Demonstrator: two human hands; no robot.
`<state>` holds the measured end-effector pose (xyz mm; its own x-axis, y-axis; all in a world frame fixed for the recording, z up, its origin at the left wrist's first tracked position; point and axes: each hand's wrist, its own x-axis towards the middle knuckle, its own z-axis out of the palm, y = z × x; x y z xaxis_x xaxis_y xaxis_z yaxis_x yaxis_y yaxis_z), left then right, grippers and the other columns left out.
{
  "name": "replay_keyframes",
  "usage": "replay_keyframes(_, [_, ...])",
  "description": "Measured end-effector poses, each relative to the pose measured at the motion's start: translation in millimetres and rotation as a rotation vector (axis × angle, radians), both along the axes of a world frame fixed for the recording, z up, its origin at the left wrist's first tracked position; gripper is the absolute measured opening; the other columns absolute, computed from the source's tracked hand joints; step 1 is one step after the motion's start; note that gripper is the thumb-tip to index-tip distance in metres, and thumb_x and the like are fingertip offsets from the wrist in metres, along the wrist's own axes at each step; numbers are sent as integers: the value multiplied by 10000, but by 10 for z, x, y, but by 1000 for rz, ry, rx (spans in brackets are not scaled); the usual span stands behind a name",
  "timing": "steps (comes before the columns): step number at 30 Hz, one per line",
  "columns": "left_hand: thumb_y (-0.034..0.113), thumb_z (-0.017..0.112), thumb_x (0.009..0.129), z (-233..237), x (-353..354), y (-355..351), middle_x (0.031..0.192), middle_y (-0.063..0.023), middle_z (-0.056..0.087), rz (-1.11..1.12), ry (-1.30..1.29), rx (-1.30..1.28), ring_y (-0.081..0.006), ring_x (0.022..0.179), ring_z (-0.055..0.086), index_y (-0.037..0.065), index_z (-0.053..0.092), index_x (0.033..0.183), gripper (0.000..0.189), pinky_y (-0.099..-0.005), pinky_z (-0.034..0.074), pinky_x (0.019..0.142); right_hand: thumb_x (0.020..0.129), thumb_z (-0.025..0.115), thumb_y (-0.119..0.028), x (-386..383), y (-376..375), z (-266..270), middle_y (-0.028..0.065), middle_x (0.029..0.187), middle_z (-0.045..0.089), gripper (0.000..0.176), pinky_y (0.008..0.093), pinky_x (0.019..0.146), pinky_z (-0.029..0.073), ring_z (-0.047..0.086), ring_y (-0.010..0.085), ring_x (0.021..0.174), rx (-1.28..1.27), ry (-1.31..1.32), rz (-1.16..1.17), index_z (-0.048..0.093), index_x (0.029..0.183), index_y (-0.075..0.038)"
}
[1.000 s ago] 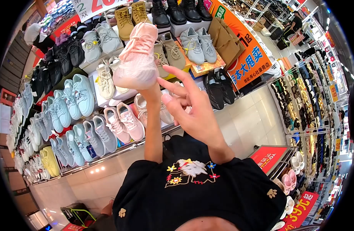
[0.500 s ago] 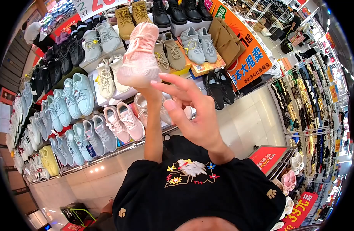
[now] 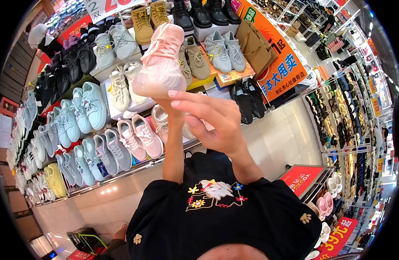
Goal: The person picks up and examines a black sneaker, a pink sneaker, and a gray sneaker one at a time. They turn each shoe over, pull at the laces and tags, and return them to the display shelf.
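A pink knit lace-up sneaker with a pale translucent sole is held up in front of me, laces upward and its rounded end low. My left hand supports it from behind; most of that hand's fingers are hidden by the shoe. To the right, my right hand has its fingers stretched out and holds nothing. Its index fingertip is at the lower sole edge, seemingly touching it. Beyond the raised sneaker stand beige sneakers and taupe sneakers on the display.
Tiered racks hold light blue sneakers, pink sneakers, tan boots and black boots. An orange sign leans behind a brown paper bag. Sandal racks stand right. A black basket is lower left.
The sneaker has tilted slightly and shifted a little right. My right hand has turned, its fingers now pointing more leftward, with the index fingertip lower along the sole edge.
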<state>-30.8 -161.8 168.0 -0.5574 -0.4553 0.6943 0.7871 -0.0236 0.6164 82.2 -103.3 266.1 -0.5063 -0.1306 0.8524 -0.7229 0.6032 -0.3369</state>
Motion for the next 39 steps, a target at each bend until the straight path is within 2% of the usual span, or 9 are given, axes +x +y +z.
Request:
replay_keyframes(7, [96,686,780,58,0,37,1256,-132,490,31,63,46,-268,1174,481,10,467,1241,517,-389,387,1009,830,603,-116,81,-10,29,149,1060,625,224,242,558,500,640,173,654,-24,0,-38,690,1018,-32])
replay_keyframes(15, [106,698,773,121,-15,10,1269,-135,472,51,100,60,-272,1194,465,13,450,1255,549,-394,384,1016,844,609,-140,143,41,60,97,931,543,228,241,567,494,563,150,679,-35,-16,-100,699,1040,-66])
replay_keyframes(28, [119,715,763,204,-5,-40,1289,-138,446,80,150,104,-278,1223,441,17,423,1275,598,-401,378,1026,877,591,-173,138,16,53,113,921,537,240,256,594,486,569,174,722,-105,0,-107,688,1030,-14])
replay_keyframes(30, [145,782,699,161,-17,-110,1335,-136,346,241,86,-162,-303,1298,340,38,324,1321,780,-435,351,1063,895,570,-186,148,25,58,125,926,541,262,257,601,480,565,181,729,-114,-2,-117,682,1026,12])
replay_keyframes(32, [137,795,678,220,20,-61,1329,-142,373,342,-24,-201,-305,1274,374,38,358,1312,777,-431,338,1069,912,545,-201,150,18,69,134,923,546,286,253,600,478,571,182,711,-102,15,-134,677,1021,27])
replay_keyframes(34, [145,800,669,122,-15,-62,1331,-146,379,214,-32,-107,-310,1272,371,52,363,1316,786,-432,327,1072,922,537,-217,133,14,28,135,922,548,301,242,581,473,575,169,668,-135,24,-125,673,1017,34])
replay_keyframes(37, [155,806,653,98,6,-65,1341,-158,379,148,-82,-71,-338,1263,358,59,360,1315,804,-461,298,1057,845,611,-150,110,-6,8,108,897,584,241,253,534,474,582,166,622,-200,18,-103,688,1043,-36])
replay_keyframes(39, [163,811,647,108,34,-67,1340,-158,379,137,-46,-57,-343,1260,356,59,358,1316,815,-466,295,1055,879,589,-191,103,-10,15,116,904,569,255,238,531,459,576,157,636,-180,22,-97,672,1036,-9])
